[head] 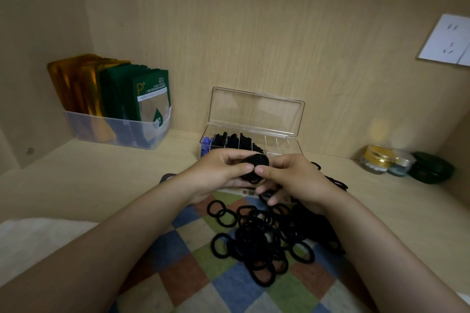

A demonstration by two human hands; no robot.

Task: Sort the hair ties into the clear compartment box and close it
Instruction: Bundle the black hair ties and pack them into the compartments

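A clear compartment box (pixel 284 143) stands at the back of the shelf with its lid (pixel 256 112) upright and open. Its left compartments hold blue ties (pixel 206 145) and black ties (pixel 232 140); the right ones look empty. My left hand (pixel 218 175) and my right hand (pixel 295 178) meet just in front of the box, both pinching one bundle of black hair ties (pixel 254 169). A loose pile of black hair ties (pixel 264 239) lies below my hands on a checkered cloth (pixel 203 277).
A translucent bin (pixel 117 129) with gold and green sachets stands at the back left. Small jars (pixel 379 162) and a dark green case (pixel 431 169) sit at the back right. A white wall socket (pixel 447 40) is on the right wall. A white cloth (pixel 38 239) lies at the near left.
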